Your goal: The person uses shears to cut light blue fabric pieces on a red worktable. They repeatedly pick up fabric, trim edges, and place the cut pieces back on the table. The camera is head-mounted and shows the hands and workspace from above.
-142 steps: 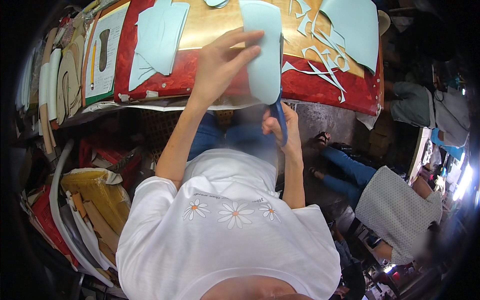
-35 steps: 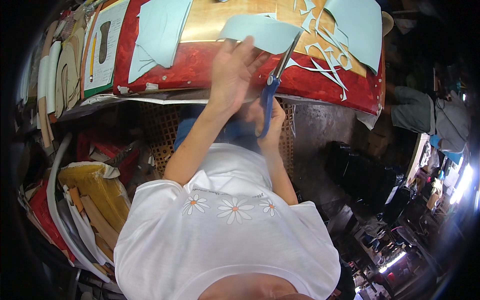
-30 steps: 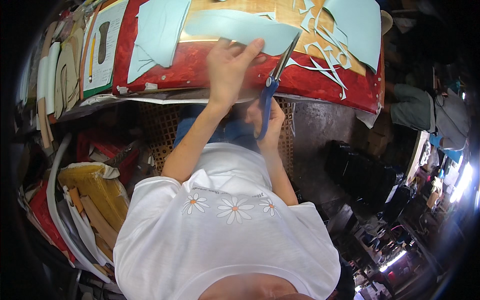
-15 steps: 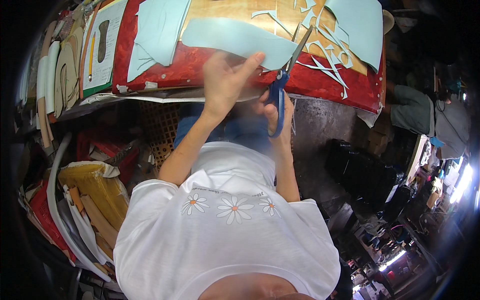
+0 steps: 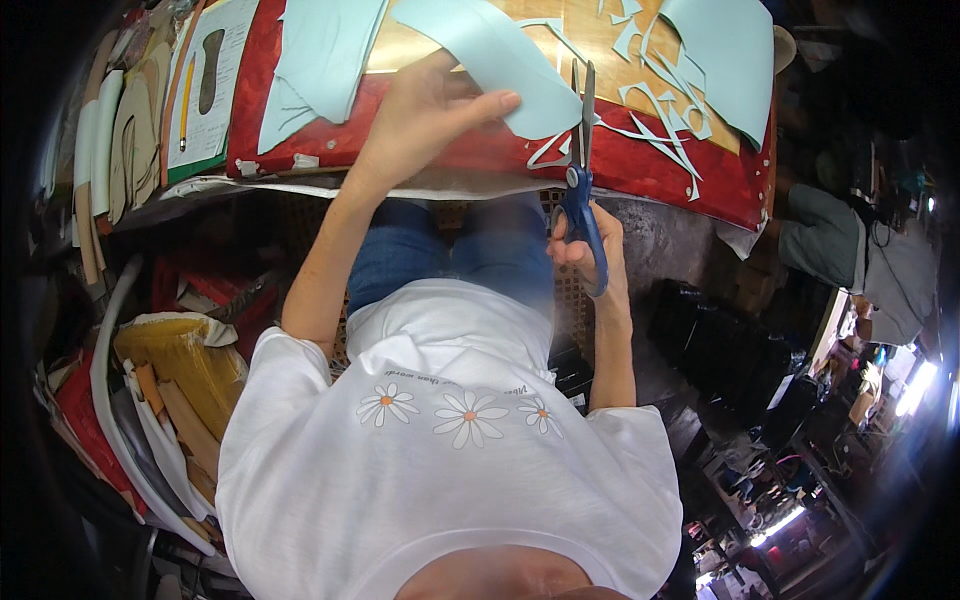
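Observation:
My left hand (image 5: 425,115) pinches a curved pale blue sheet piece (image 5: 490,60) between thumb and fingers, above the front edge of the red table. My right hand (image 5: 595,245) is closed round the blue handles of a pair of scissors (image 5: 583,190). Its blades point away from me and stand a little apart, at the right end of the piece. A small narrow offcut (image 5: 548,152) lies on the red cover by the blades. Thin pale blue scraps (image 5: 660,120) are scattered to the right of the scissors.
The red-covered table (image 5: 410,150) has a wooden board (image 5: 610,90) on it. Pale blue sheets (image 5: 325,60) lie left, another sheet (image 5: 725,60) right. A pencil (image 5: 188,105) and dark template (image 5: 210,70) rest on paper at far left. Rolled materials (image 5: 180,400) stand beside me.
My left hand has moved left and away, turning the pale blue piece so its right end slopes toward me. The scissors and right hand have shifted right and nearer; a narrow offcut now shows by the blades.

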The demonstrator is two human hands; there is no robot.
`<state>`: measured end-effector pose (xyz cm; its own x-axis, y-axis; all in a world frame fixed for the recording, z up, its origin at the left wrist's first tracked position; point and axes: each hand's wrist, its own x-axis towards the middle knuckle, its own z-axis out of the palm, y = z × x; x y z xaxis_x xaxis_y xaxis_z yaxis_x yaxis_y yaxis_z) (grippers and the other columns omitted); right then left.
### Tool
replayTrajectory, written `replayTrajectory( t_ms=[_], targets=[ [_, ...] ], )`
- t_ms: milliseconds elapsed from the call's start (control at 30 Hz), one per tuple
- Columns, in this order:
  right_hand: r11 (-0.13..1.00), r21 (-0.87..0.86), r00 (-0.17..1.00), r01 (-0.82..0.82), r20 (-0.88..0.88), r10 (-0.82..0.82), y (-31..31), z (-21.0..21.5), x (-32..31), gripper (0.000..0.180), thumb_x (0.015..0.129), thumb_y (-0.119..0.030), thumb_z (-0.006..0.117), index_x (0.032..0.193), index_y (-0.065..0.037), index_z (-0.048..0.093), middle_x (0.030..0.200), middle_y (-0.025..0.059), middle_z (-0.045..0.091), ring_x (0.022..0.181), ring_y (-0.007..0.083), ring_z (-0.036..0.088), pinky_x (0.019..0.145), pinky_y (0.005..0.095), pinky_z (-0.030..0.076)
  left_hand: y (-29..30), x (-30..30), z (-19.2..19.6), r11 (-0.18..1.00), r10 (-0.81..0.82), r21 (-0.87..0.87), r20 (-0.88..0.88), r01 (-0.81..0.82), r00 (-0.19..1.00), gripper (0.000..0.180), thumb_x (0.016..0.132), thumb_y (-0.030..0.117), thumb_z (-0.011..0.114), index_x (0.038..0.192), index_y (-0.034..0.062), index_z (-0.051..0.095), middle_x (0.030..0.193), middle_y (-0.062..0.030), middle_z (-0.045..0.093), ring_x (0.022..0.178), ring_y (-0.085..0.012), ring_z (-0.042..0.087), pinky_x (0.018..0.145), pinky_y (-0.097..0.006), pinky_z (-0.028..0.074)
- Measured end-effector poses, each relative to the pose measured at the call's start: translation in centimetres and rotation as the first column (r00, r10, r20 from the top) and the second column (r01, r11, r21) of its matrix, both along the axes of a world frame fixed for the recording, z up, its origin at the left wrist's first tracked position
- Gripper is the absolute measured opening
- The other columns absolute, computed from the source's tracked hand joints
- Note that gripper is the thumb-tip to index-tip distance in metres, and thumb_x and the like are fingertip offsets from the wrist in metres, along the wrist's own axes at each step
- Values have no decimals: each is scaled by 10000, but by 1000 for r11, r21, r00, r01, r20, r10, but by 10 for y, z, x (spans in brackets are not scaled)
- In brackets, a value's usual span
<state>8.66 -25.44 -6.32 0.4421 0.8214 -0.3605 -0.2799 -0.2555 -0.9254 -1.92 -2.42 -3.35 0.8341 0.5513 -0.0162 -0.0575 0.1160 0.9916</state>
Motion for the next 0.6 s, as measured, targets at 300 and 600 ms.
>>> replayTrajectory(
  t_ms=[300, 600],
  targets=[
    [974, -130, 981, -184, 40, 190, -9, 25, 32, 514, 546, -383, 879, 801, -55, 577, 684, -48, 507, 647, 38, 468, 570, 212, 376, 40, -2, 4, 954, -224, 189, -68, 233, 972, 455, 794, 149, 724, 1163, -43, 539, 949, -154, 668, 854, -201, 670, 729, -305, 568],
    [952, -169, 965, -254, 27, 262, -6, 31, 40, 792, 469, -589, 830, 963, -32, 560, 748, -27, 521, 634, 53, 485, 574, 199, 383, 47, -2, 12, 937, -294, 205, 27, 282, 955, 468, 794, 155, 724, 1186, -21, 538, 946, -152, 667, 854, -202, 669, 758, -317, 566]
  ],
)
